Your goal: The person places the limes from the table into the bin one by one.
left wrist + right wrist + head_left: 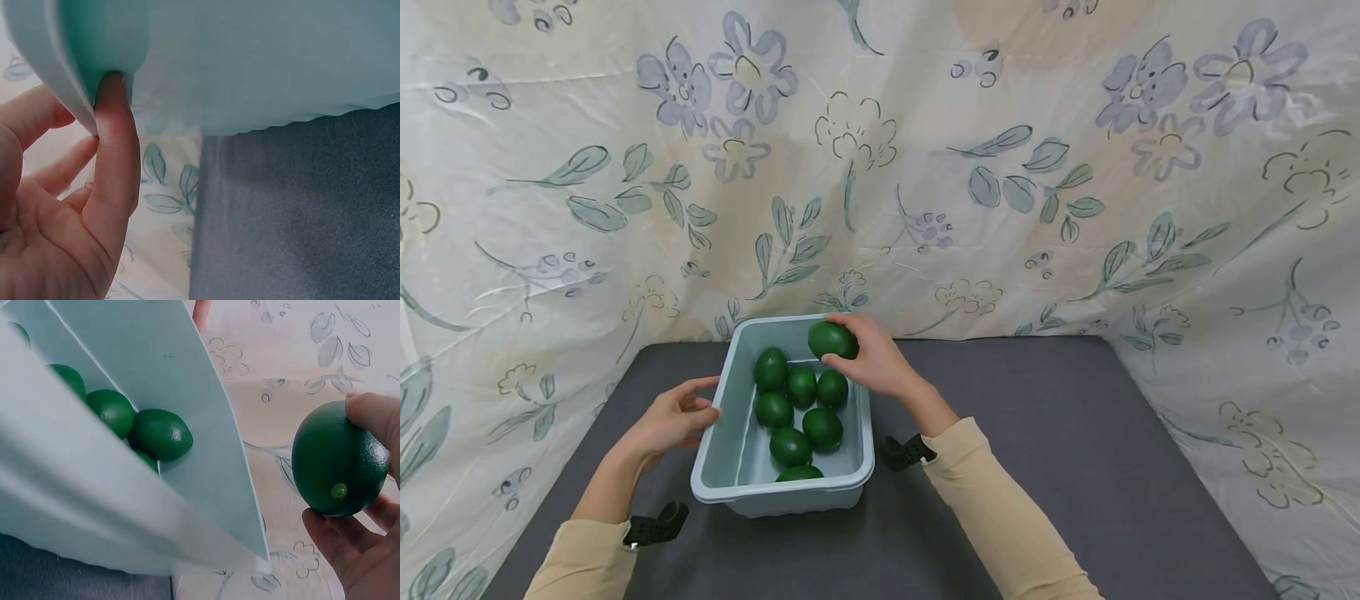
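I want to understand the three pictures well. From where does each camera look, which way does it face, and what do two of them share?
Head: from above, forward and down at the bin, the limes, both hands and sleeves.
Left wrist: from low beside the bin; the left hand has a finger on its rim.
Right wrist: beside the bin's far end; the right hand holds a lime.
Shared: head and right wrist views both show that lime.

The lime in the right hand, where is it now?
In the head view, the lime is held by the right hand above the far rim of the bin.

Grn limes (832, 339), lt-blue bin (715, 478)
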Action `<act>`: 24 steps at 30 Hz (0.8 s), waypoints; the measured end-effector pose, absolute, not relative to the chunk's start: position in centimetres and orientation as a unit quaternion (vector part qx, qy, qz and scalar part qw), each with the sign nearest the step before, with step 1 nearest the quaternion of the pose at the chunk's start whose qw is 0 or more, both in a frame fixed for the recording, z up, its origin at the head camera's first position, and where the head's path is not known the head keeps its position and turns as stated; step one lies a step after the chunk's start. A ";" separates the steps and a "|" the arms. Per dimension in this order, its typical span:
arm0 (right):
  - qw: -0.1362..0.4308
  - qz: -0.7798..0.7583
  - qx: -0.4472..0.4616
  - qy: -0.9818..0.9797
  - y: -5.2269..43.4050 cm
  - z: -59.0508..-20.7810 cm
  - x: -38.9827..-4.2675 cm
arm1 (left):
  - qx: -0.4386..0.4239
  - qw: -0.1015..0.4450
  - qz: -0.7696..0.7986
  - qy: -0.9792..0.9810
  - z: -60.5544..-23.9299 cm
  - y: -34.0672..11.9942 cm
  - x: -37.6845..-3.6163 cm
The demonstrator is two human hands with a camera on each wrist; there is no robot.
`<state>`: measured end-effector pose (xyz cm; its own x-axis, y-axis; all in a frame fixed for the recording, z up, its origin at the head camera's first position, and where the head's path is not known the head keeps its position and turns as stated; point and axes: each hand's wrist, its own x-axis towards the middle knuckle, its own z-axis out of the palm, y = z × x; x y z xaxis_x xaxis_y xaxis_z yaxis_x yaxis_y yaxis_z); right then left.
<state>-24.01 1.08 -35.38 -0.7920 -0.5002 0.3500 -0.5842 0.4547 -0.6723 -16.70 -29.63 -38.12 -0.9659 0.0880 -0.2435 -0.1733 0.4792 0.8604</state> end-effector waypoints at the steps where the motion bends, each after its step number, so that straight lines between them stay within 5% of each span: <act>1: 0.049 0.412 0.320 -0.851 0.9 -35.4 -24.0 | -0.025 0.129 0.510 0.850 -38.1 -29.6 -16.7; 24: 0.006 0.384 0.361 -0.850 -2.2 -35.4 -23.5 | -0.028 0.130 0.503 0.854 -37.9 -29.4 -16.9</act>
